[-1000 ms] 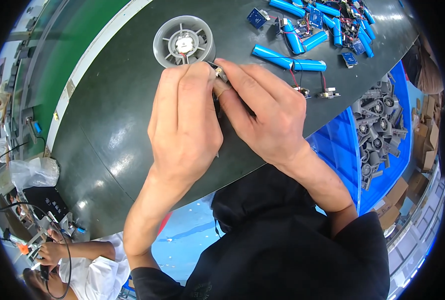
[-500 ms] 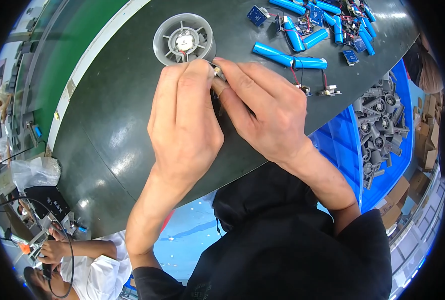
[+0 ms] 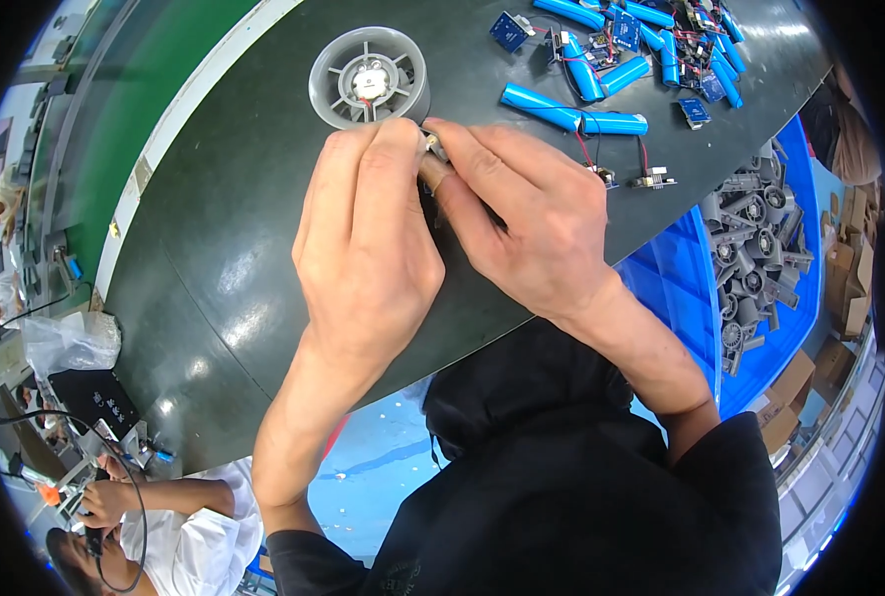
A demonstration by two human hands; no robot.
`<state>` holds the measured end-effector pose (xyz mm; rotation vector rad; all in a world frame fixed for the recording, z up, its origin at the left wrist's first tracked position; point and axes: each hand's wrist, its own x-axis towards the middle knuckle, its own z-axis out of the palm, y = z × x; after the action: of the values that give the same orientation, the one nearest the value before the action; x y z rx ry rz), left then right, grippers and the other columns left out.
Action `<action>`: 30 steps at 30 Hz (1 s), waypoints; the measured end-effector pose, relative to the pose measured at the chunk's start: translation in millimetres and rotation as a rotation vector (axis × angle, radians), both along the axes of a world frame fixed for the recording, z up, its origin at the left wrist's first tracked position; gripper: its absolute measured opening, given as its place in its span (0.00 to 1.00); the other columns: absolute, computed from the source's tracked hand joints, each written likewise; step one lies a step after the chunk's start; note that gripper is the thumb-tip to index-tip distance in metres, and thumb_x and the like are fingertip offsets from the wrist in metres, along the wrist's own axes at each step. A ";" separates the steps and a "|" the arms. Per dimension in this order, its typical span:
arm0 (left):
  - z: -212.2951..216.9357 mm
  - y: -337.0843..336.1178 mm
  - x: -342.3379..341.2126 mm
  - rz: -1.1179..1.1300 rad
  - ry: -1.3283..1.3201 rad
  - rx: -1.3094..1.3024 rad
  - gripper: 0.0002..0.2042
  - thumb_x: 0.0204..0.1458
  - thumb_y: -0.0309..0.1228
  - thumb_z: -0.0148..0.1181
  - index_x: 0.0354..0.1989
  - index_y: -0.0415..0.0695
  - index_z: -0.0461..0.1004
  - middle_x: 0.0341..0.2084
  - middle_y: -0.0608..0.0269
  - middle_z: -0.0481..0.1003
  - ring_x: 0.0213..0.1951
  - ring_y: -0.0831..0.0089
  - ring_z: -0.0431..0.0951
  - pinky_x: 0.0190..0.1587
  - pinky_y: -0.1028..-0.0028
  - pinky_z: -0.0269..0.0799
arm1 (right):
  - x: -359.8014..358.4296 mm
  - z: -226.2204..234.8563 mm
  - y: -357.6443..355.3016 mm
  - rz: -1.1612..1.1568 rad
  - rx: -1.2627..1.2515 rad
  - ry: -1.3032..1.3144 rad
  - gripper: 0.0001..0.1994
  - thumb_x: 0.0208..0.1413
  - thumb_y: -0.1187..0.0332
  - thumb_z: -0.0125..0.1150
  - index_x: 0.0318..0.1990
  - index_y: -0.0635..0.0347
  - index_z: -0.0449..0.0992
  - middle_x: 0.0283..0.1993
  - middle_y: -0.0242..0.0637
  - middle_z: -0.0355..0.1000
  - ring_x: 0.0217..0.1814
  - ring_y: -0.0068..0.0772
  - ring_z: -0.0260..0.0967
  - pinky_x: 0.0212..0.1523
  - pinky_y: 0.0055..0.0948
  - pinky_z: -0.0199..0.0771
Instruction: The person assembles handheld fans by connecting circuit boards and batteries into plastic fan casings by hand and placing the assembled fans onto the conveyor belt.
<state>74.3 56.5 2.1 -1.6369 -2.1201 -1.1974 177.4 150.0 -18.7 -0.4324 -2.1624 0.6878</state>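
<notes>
Grey fan housing (image 3: 368, 77) beyond both hands; blue batteries (image 3: 573, 111) nearby.

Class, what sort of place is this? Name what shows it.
Probably a small electronics assembly workshop: blue battery cells with wires lie on a dark workbench, a blue bin holds grey plastic parts, and a grey fan housing sits by the hands.

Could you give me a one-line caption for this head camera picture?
Left hand and right hand pinch a small part beside a grey fan housing.
</notes>
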 end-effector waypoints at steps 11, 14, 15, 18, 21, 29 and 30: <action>2.8 -2.5 -0.7 -0.032 -0.071 0.014 0.13 0.46 0.10 0.58 0.41 0.32 0.74 0.34 0.50 0.74 0.32 0.57 0.77 0.34 0.68 0.75 | 2.6 1.9 -1.6 0.002 -0.003 0.009 0.15 0.45 0.78 0.69 0.44 0.64 0.81 0.35 0.39 0.79 0.30 0.36 0.77 0.29 0.28 0.76; 1.2 -2.9 -0.1 -0.025 -0.067 0.002 0.14 0.45 0.09 0.58 0.41 0.32 0.74 0.34 0.50 0.74 0.32 0.57 0.77 0.34 0.68 0.75 | 3.0 0.1 -1.7 0.003 0.002 -0.005 0.16 0.45 0.78 0.69 0.44 0.64 0.81 0.34 0.39 0.79 0.30 0.36 0.77 0.29 0.29 0.76; 0.1 -2.9 -0.8 -0.024 -0.066 -0.003 0.14 0.44 0.09 0.58 0.41 0.32 0.74 0.34 0.50 0.74 0.32 0.57 0.77 0.34 0.68 0.75 | 2.1 -1.1 -1.5 0.010 -0.002 -0.003 0.16 0.45 0.79 0.69 0.44 0.64 0.81 0.34 0.39 0.79 0.30 0.36 0.76 0.29 0.29 0.76; -1.1 -3.1 -1.9 -0.025 -0.068 0.001 0.14 0.44 0.09 0.58 0.41 0.32 0.74 0.34 0.50 0.74 0.32 0.57 0.77 0.35 0.68 0.75 | 1.4 -1.6 -1.1 0.017 -0.001 -0.004 0.16 0.45 0.79 0.69 0.44 0.64 0.81 0.34 0.39 0.78 0.30 0.36 0.76 0.29 0.29 0.76; 4.4 -2.1 -1.0 -0.032 -0.046 0.027 0.14 0.44 0.09 0.58 0.41 0.32 0.74 0.34 0.50 0.75 0.32 0.57 0.77 0.35 0.68 0.75 | 1.8 3.5 -0.9 0.013 0.016 0.009 0.16 0.44 0.79 0.69 0.44 0.64 0.81 0.34 0.39 0.78 0.30 0.36 0.76 0.29 0.29 0.76; 1.5 -1.2 -2.8 -0.036 -0.076 0.036 0.13 0.46 0.10 0.59 0.41 0.32 0.75 0.34 0.51 0.75 0.31 0.59 0.77 0.33 0.70 0.75 | 0.6 1.0 -0.7 0.012 0.015 0.013 0.16 0.44 0.78 0.69 0.44 0.64 0.81 0.33 0.39 0.78 0.29 0.36 0.76 0.29 0.28 0.75; 1.7 -1.7 -2.2 -0.037 -0.090 0.043 0.12 0.47 0.10 0.59 0.41 0.32 0.74 0.33 0.51 0.75 0.31 0.60 0.77 0.33 0.71 0.75 | 1.1 0.9 -1.0 0.012 0.022 0.012 0.16 0.44 0.79 0.69 0.44 0.64 0.81 0.33 0.39 0.78 0.29 0.36 0.76 0.29 0.28 0.75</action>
<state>72.0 54.9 3.8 -1.6395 -2.1100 -1.3427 178.4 149.0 -17.8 -0.4034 -2.1604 0.6714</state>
